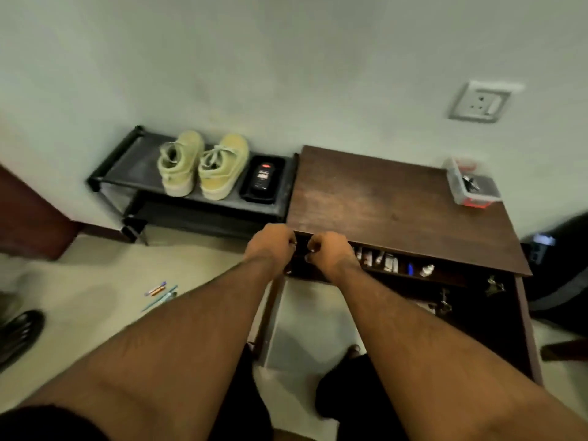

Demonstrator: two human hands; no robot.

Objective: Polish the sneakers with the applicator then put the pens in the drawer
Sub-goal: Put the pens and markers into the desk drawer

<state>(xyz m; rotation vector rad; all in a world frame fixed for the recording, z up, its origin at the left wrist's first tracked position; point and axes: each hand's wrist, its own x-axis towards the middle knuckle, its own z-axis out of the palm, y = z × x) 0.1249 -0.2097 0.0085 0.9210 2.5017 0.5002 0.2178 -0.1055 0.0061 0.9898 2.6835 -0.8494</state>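
While both hands, left hand (270, 245) and right hand (329, 253), curl on the drawer (394, 268) front, apparently gripping it, pens (160, 291) lie on the floor left of them, needing collection next.

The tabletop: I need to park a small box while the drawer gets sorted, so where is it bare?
Most of the wooden tabletop is bare, from its left edge beside the shoe rack across to the clear plastic container at its far right corner. The open drawer is crowded with small items, and both hands work at its left end.
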